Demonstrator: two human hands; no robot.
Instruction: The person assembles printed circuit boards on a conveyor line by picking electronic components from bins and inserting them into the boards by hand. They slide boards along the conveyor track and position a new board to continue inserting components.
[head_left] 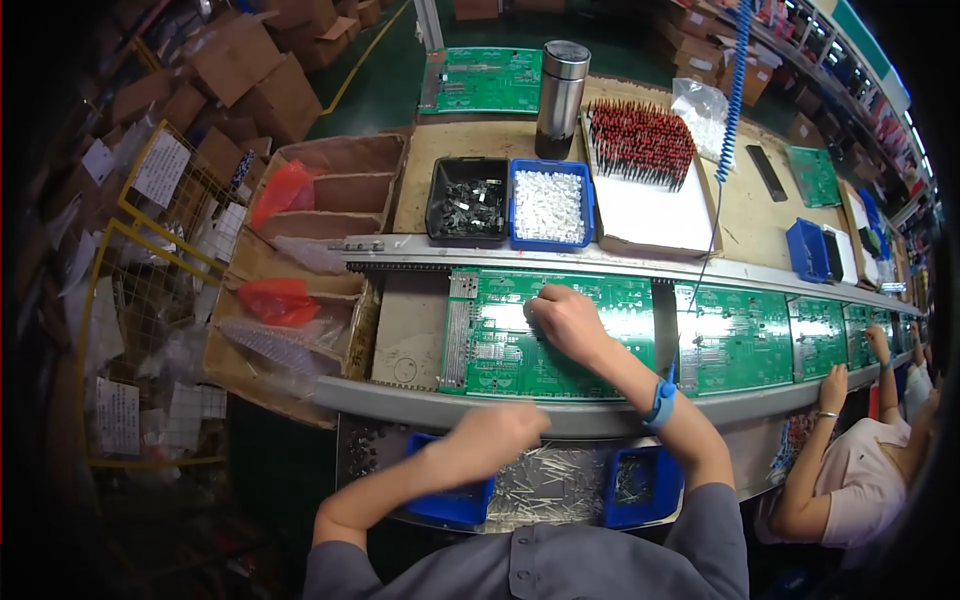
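My right hand (568, 320), with a blue wrist strap (662, 402), is over the nearest green circuit board (500, 345). Its fingers are pinched together near the board's upper middle, and whatever they hold is hidden. Lower and to the left, my left hand (492, 440) is slightly blurred, its fingers drawn together above the front edge of the rail. What it holds, if anything, cannot be made out. Beneath it lies a tray of loose thin-leaded parts (555, 485), between a blue bin (450, 508) partly covered by my forearm and another blue bin (642, 485).
Behind the rail (600, 258) stand a black bin (468, 205), a blue bin of white connectors (550, 205), a steel flask (563, 95) and a box of red-black parts (655, 215). A cardboard box (290, 345) flanks the left end. Co-workers (860, 470) sit to the right along more boards (735, 340).
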